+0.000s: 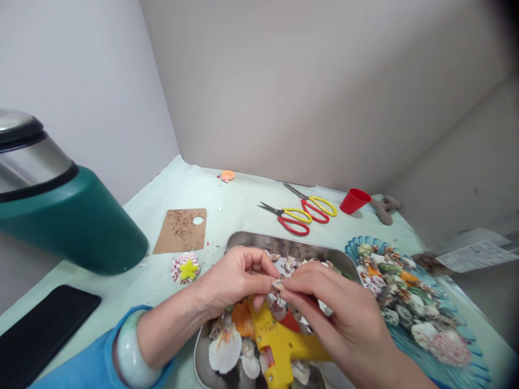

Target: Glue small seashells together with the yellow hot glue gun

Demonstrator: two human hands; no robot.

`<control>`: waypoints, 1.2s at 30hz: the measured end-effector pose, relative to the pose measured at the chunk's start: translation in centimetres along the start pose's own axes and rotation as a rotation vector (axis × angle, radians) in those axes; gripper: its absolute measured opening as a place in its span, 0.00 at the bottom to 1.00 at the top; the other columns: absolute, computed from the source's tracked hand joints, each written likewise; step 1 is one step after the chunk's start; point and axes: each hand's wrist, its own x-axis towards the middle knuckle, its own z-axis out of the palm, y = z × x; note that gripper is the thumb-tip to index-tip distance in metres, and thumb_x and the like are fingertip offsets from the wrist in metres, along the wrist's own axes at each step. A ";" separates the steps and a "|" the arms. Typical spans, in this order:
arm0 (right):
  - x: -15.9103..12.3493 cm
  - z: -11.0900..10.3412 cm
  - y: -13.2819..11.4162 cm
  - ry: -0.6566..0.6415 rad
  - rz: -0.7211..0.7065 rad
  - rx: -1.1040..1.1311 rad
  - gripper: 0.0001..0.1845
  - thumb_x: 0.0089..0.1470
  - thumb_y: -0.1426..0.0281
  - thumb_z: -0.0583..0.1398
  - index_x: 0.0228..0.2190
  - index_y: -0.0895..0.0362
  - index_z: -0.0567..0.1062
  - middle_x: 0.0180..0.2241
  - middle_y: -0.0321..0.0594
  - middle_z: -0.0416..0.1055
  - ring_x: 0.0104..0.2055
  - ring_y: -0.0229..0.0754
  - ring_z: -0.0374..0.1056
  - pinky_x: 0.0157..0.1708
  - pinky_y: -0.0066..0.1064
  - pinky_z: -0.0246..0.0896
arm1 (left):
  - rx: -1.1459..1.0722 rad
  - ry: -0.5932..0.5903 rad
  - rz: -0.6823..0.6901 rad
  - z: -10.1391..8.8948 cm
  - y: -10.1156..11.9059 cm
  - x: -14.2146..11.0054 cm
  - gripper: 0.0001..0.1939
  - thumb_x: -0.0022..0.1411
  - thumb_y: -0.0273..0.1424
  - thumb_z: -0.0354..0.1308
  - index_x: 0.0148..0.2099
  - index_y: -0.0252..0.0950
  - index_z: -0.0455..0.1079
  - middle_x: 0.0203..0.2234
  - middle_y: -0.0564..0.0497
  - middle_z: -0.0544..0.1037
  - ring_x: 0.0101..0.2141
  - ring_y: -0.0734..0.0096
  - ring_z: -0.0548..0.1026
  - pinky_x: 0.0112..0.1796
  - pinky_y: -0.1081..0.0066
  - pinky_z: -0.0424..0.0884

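A small pale shell [278, 284] is pinched between the fingertips of both hands, above a metal tray [284, 241]. My left hand [243, 275] reaches in from the left, its fingers closed on one side of the shell. From the right, my right hand [332, 302] grips the other side with thumb and forefinger. Beneath them a yellow glue gun [279, 346] lies across the tray. Around it are several shells, among them a white scallop shell [225, 350] and an orange shell [243, 321]. The hands hide part of the tray.
A blue glass dish [450, 351] heaped with shells stands at right. Behind the tray lie two scissors [294, 216] and a red cup [354, 201]. At left are a green bottle [81, 221], a black phone [44, 335], brown cardboard [178, 229] and a shell-covered round piece [185, 268].
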 end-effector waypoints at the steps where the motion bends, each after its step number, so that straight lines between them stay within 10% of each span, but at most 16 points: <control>1: 0.0 0.0 0.0 0.000 -0.003 -0.004 0.07 0.57 0.79 0.57 0.33 0.57 0.72 0.29 0.37 0.68 0.32 0.36 0.66 0.33 0.27 0.62 | 0.002 0.002 0.003 0.0 0.0 0.0 0.09 0.47 0.29 0.66 0.28 0.32 0.68 0.13 0.56 0.71 0.14 0.83 0.65 0.18 0.82 0.56; 11: -0.1 -0.9 -0.4 0.010 0.051 -0.193 0.17 0.57 0.71 0.59 0.48 0.52 0.66 0.34 0.35 0.69 0.28 0.34 0.66 0.29 0.26 0.61 | -0.159 0.037 0.043 -0.4 0.1 0.1 0.09 0.50 0.30 0.66 0.30 0.32 0.69 0.13 0.56 0.70 0.14 0.83 0.64 0.18 0.81 0.58; 21: 0.1 0.0 -0.5 0.058 0.168 -0.100 0.04 0.55 0.74 0.59 0.28 0.56 0.72 0.25 0.33 0.68 0.24 0.34 0.62 0.26 0.27 0.56 | -0.328 0.067 0.064 1.2 -0.2 -0.2 0.06 0.53 0.28 0.63 0.31 0.33 0.69 0.11 0.57 0.68 0.14 0.83 0.62 0.19 0.81 0.60; 36: 0.3 -0.9 -0.3 0.168 0.156 -0.063 0.06 0.57 0.76 0.56 0.33 0.55 0.73 0.29 0.35 0.70 0.29 0.36 0.65 0.29 0.27 0.58 | -0.247 0.089 0.119 1.6 -0.1 -0.5 0.06 0.53 0.29 0.64 0.32 0.32 0.72 0.22 0.53 0.75 0.17 0.82 0.69 0.23 0.80 0.65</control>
